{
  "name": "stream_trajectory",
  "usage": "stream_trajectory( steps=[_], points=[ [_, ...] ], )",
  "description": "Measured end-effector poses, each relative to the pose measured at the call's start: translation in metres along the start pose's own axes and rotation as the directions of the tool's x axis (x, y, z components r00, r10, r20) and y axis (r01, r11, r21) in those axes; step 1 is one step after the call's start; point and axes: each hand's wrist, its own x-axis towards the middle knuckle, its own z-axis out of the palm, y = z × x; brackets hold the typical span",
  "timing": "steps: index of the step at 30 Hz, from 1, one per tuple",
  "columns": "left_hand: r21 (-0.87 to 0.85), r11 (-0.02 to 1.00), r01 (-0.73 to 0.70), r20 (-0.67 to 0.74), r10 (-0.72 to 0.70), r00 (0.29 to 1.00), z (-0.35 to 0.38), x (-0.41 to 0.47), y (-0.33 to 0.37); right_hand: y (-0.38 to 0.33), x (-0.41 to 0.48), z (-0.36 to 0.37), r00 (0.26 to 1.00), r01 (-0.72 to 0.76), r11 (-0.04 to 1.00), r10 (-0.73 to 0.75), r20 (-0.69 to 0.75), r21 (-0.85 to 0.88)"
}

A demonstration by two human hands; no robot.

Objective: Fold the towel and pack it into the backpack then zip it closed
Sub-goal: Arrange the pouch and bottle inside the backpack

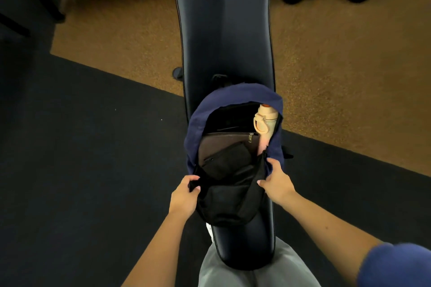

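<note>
Gripping the front flap's edges, the left hand [184, 196] and right hand [276, 178] each pinch fabric of the backpack [233, 98] on the bench [225, 37] — likely spreading its mouth for packing. Inside are a cream bottle [264, 119] and a brown pouch [224, 144] (zipped shut); no towel can be made out — dark cloth may hide it. No readable writing shows.

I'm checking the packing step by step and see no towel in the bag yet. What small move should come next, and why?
Probably keep the backpack spread with the left hand and free the right hand to fetch the towel. Both hands grip the edges of the open flap, a bottle and pouches already sit inside, and no towel is visible on the bench.
</note>
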Motion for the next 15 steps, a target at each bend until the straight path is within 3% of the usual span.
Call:
stream_trajectory(
  steps=[4,6,11,13,15],
  points=[
    [-0.045,0.994,-0.100,0.039,0.102,0.994,-0.007,-0.009,0.017,-0.014,-0.005,-0.011,0.998,0.051,0.955,-0.061,0.026,0.292],
    [-0.044,0.984,-0.175,0.125,0.179,0.976,-0.011,-0.012,0.021,-0.018,-0.006,-0.014,0.997,0.041,0.916,-0.063,0.043,0.399],
    [0.191,0.895,-0.402,0.345,0.322,0.882,-0.022,-0.015,0.019,-0.025,-0.002,-0.024,0.993,-0.030,0.803,-0.042,0.108,0.595],
    [0.372,0.781,-0.502,0.412,0.345,0.843,-0.028,-0.012,0.015,-0.025,0.000,-0.028,0.984,-0.050,0.764,-0.074,0.165,0.643],
    [0.628,0.552,-0.548,0.419,0.353,0.836,-0.030,-0.011,0.013,-0.022,0.004,-0.031,0.968,-0.016,0.788,-0.142,0.207,0.615]
  ],
)
